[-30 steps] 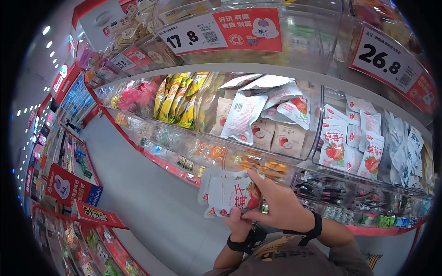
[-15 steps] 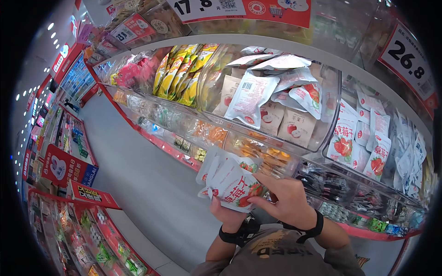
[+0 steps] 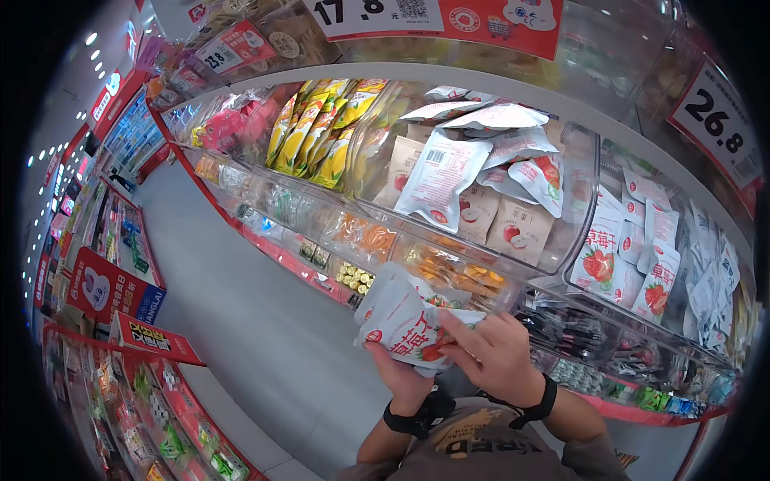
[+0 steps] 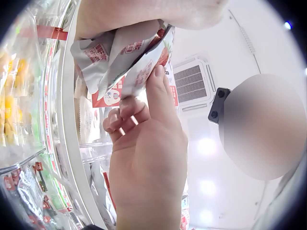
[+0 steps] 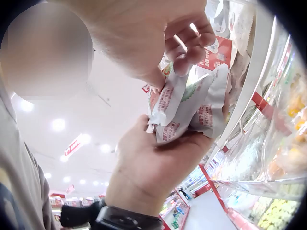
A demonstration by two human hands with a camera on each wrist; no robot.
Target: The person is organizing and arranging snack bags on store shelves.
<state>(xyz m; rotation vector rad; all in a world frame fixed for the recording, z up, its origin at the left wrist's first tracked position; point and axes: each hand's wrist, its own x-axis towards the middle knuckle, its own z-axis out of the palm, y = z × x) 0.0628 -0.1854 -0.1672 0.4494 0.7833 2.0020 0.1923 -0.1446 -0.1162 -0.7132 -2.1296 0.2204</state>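
Pouches (image 3: 395, 324) of dried strawberry: likely light, slick, crushable; best held by edges. Left hand (image 3: 406, 383) grips pouches' lower edge, right hand (image 3: 505, 365) pinches right edge.

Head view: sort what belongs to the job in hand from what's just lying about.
In the job:
- held strawberry packets
- left hand
- right hand

Just lying about:
- apple packets
- yellow packets
- binned strawberry packets
- 26.8 tag
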